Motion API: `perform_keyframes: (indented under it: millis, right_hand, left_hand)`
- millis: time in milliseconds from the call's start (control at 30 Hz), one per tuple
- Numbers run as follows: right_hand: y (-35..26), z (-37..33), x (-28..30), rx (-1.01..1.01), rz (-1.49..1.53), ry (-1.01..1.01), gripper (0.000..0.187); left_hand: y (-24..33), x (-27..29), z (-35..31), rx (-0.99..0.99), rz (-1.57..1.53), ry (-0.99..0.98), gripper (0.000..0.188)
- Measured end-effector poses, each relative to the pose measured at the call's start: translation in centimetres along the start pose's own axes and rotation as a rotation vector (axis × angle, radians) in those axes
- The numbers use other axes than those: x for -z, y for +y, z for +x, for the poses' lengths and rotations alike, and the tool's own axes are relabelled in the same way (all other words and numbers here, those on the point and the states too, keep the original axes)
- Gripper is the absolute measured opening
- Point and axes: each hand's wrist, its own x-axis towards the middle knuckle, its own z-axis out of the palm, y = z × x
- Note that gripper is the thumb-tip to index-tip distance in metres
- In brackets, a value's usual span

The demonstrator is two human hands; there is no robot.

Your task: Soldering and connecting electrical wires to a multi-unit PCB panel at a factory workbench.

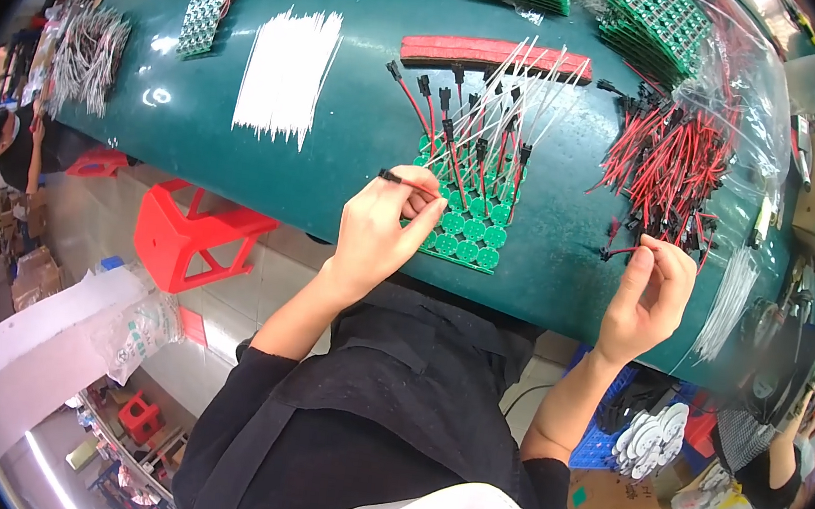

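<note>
A green panel of round circuit boards lies on the bench before me, with several connector leads and white wires standing up from its far half. At its left edge my left hand pinches a red-and-black connector lead, whose black plug sticks out past the fingers. Further right, my right hand has thumb and fingers closed on another red connector lead, beside a heap of red and black connector leads. Part of each held lead is hidden by the fingers.
Behind the panel lies a red strip. White wires are fanned out to the left, and stacked green boards stand at the back right near a clear plastic bag. A red stool is below the bench's left edge.
</note>
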Motion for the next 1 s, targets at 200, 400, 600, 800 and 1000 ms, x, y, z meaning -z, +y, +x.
perform_keyframes:
  millis: [200,400,600,800,1000]
  right_hand:
    - [0.2,-1.9,0.6,-0.343,0.346,0.111,0.009]
    - [-3.1,-4.0,-1.2,-0.297,0.84,0.192,0.011]
    - [-6.6,-6.7,-6.4,-0.473,0.862,-0.365,0.012]
    - [-6.7,-6.4,-7.6,-0.325,0.587,-0.412,0.013]
    - [-7.4,-6.2,-8.0,-0.103,0.415,-0.411,0.016]
  left_hand:
    - [0.2,0.2,0.2,0.152,-0.071,0.002,0.024]
    - [1.4,2.1,-1.7,-0.125,-0.204,-0.11,0.018]
    - [2.3,2.3,-2.8,0.086,-0.565,-0.126,0.019]
    - [1.5,3.1,-2.6,0.27,-0.879,-0.039,0.008]
    - [1.4,3.0,-2.6,0.239,-0.753,-0.141,0.011]
